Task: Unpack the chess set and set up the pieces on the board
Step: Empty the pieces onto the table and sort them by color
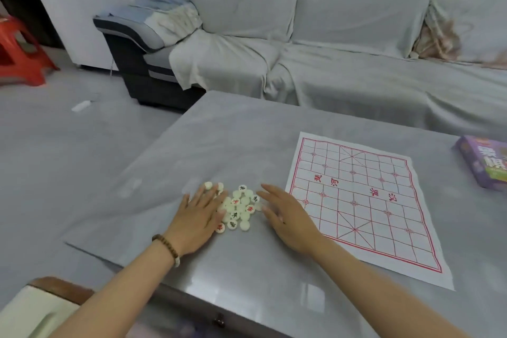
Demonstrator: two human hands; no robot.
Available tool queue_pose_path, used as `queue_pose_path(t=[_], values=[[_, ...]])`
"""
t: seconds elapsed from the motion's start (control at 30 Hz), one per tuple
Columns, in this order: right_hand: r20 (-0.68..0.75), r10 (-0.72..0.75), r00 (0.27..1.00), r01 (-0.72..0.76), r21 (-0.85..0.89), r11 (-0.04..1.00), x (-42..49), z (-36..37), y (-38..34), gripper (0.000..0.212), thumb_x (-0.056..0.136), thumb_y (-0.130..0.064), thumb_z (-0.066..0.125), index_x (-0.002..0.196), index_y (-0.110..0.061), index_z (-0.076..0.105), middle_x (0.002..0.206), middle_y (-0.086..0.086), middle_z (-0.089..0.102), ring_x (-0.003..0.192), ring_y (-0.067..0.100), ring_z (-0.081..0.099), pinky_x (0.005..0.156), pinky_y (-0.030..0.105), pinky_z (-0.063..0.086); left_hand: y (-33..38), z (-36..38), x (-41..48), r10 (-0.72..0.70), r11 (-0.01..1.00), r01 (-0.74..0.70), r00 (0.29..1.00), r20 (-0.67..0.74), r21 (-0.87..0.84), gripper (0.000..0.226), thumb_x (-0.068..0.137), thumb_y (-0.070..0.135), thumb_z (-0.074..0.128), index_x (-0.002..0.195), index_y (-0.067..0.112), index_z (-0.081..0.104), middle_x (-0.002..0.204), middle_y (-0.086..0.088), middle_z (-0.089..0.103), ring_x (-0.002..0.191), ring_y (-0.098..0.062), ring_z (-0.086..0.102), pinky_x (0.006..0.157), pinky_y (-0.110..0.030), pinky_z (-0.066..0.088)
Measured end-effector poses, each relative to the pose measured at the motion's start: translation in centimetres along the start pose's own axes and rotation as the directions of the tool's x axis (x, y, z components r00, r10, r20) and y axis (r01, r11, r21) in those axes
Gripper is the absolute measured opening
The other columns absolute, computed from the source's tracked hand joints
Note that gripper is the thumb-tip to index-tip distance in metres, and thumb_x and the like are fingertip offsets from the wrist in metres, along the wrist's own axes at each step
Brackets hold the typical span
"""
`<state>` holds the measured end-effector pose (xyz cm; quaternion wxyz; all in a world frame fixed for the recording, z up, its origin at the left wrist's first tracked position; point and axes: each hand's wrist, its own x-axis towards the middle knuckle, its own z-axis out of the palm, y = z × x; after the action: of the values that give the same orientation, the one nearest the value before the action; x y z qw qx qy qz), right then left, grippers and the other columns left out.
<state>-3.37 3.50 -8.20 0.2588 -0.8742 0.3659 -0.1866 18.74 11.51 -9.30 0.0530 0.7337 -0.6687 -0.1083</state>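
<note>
My left hand (pixel 199 217) lies flat on the left edge of the heap of white chess pieces (pixel 239 208) on the grey counter (pixel 219 140), fingers straight, grasping nothing; my right hand (pixel 285 218) flanks the heap's right side, fingers released too; the paper board (pixel 362 200) lies spread just beside it; the purple box (pixel 485 166) sits far right.

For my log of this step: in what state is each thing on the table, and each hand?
Chess pieces: heaped in one pile on the table, beside the board, none placed.
Board: spread flat, bare.
Box: lying at the table's right edge, partly out of frame.
Left hand: open, on the pile.
Right hand: open, fingers at the pile.
</note>
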Motion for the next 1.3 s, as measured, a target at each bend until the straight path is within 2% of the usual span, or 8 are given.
queue_pose_path(t=[0.17, 0.3, 0.5, 0.57, 0.8, 1.07, 1.2, 1.3], values=[[0.022, -0.053, 0.998, 0.054, -0.063, 0.997, 0.9, 1.1, -0.1, 0.034, 0.093, -0.025, 0.052, 0.126, -0.024, 0.059, 0.132, -0.011, 0.052, 0.119, 0.008, 0.049, 0.099, 0.015, 0.033, -1.0, 1.0, 0.4, 0.042, 0.999, -0.044, 0.995, -0.088, -0.021, 0.099, 0.059, 0.073, -0.035, 0.146, 0.036, -0.004, 0.155, 0.013, -0.009, 0.138, -0.004, -0.019, 0.112, -0.030, -0.013], [-0.051, -0.017, 0.999, 0.013, -0.072, 0.997, 1.5, 1.0, 0.3, 0.020, 0.090, -0.023, 0.059, 0.106, -0.023, 0.070, 0.109, -0.010, 0.060, 0.095, 0.009, 0.057, 0.082, 0.021, 0.044, -1.3, 1.3, -0.1, 0.071, 0.985, -0.099, 0.979, -0.190, -0.140, 0.076, 0.080, 0.069, -0.009, 0.146, 0.038, 0.011, 0.154, 0.016, 0.004, 0.141, -0.001, -0.010, 0.113, -0.025, -0.012], [-0.054, 0.076, 0.996, -0.078, -0.048, 0.996, 2.6, 0.7, 0.9, 0.017, 0.089, -0.029, 0.061, 0.100, -0.023, 0.072, 0.090, -0.010, 0.059, 0.075, 0.002, 0.051, 0.067, 0.008, 0.036, -0.1, 0.9, 0.7, 0.151, 0.927, -0.261, 0.916, -0.371, -0.268, 0.047, 0.082, 0.059, 0.039, 0.114, 0.034, 0.063, 0.120, 0.019, 0.052, 0.122, -0.001, 0.032, 0.105, -0.020, 0.018], [-0.063, 0.127, 0.990, -0.126, 0.029, 0.992, 2.5, 0.6, 0.8, 0.015, 0.090, -0.028, 0.059, 0.098, -0.023, 0.071, 0.088, -0.011, 0.062, 0.074, 0.003, 0.052, 0.066, 0.011, 0.038, 0.2, 1.0, 1.1, 0.188, 0.929, -0.284, 0.914, -0.361, -0.237, 0.042, 0.077, 0.060, 0.046, 0.103, 0.037, 0.067, 0.106, 0.019, 0.056, 0.109, 0.000, 0.039, 0.096, -0.024, 0.030], [-0.104, 0.231, 0.967, -0.217, 0.131, 0.967, 3.2, 1.0, 0.7, 0.003, 0.087, -0.022, 0.063, 0.086, -0.020, 0.061, 0.081, -0.006, 0.061, 0.069, 0.006, 0.049, 0.061, 0.014, 0.038, 0.8, 0.8, 1.3, 0.188, 0.932, -0.289, 0.902, -0.388, -0.220, 0.043, 0.071, 0.064, 0.048, 0.094, 0.036, 0.070, 0.093, 0.020, 0.055, 0.097, 0.001, 0.041, 0.084, -0.024, 0.029], [-0.100, -0.002, 0.995, -0.002, -0.032, 0.999, 2.1, 1.0, 0.2, 0.024, 0.093, -0.024, 0.054, 0.114, -0.027, 0.065, 0.101, -0.011, 0.054, 0.093, 0.006, 0.050, 0.083, 0.018, 0.036, 0.3, 0.3, 0.7, 0.233, 0.935, -0.316, 0.888, -0.398, -0.158, 0.046, 0.071, 0.069, 0.048, 0.092, 0.037, 0.072, 0.092, 0.015, 0.060, 0.094, 0.000, 0.041, 0.082, -0.024, 0.030], [-0.131, 0.081, 0.988, -0.092, -0.084, 0.992, 4.7, 0.8, 0.4, 0.032, 0.096, -0.023, 0.048, 0.126, -0.022, 0.058, 0.123, -0.002, 0.054, 0.113, 0.015, 0.049, 0.096, 0.024, 0.032, 0.4, 0.4, 0.4, 0.210, 0.935, -0.298, 0.900, -0.381, -0.190, 0.045, 0.074, 0.064, 0.046, 0.100, 0.035, 0.070, 0.095, 0.016, 0.059, 0.095, 0.001, 0.041, 0.083, -0.021, 0.029], [-0.057, 0.133, 0.989, -0.140, -0.151, 0.978, 6.4, 0.9, 1.1, 0.028, 0.094, -0.030, 0.052, 0.118, -0.023, 0.064, 0.121, -0.001, 0.056, 0.112, 0.017, 0.049, 0.094, 0.028, 0.035, 0.1, 0.5, 0.4, 0.205, 0.937, -0.288, 0.910, -0.360, -0.195, 0.047, 0.074, 0.065, 0.045, 0.102, 0.036, 0.070, 0.097, 0.016, 0.059, 0.096, 0.002, 0.039, 0.084, -0.023, 0.029]])
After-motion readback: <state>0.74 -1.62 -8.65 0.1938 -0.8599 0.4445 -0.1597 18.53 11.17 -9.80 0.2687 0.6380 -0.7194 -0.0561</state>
